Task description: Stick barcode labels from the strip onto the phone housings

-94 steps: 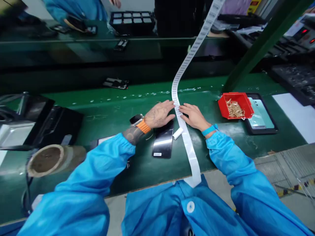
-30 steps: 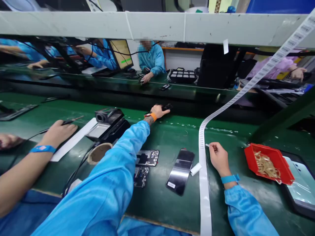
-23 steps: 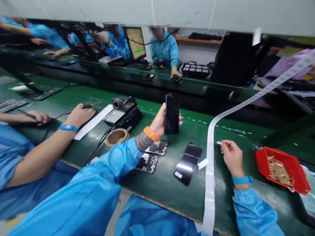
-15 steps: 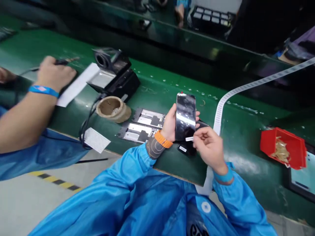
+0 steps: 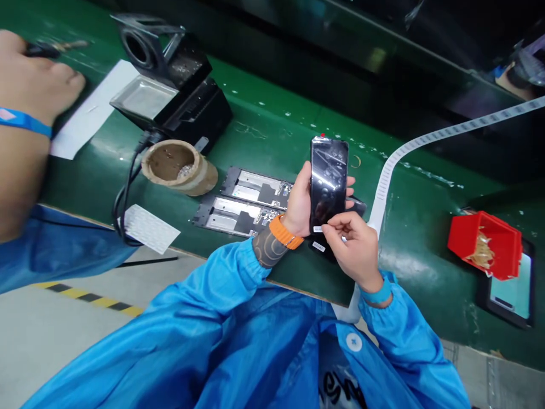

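Note:
My left hand (image 5: pixel 300 196) is wrapped round a black phone screen (image 5: pixel 328 176), its glossy face turned up toward me. In a pinch at the lower edge of that screen, my right hand (image 5: pixel 351 241) grips a small white label (image 5: pixel 319 229), which lies against the glass. Under my hands is a dark phone-like part (image 5: pixel 323 250) bearing another white label, mostly hidden. Two opened phone bodies (image 5: pixel 230 216) with bare metal and circuit boards lie side by side left of my left wrist.
A strip of printed labels (image 5: pixel 383 184) curves across the bench at right. Beyond it stand a red bin (image 5: pixel 485 245) with small pieces and a pale-screened device (image 5: pixel 513 289). At left are a brown pot (image 5: pixel 204 177), a black soldering-iron stand (image 5: pixel 187 111) and a co-worker's hand (image 5: pixel 38 85).
My right hand has brought the label inward, from the screen's lower right corner onto its lower edge. The view has shifted, and the co-worker's hand sits nearer the left border.

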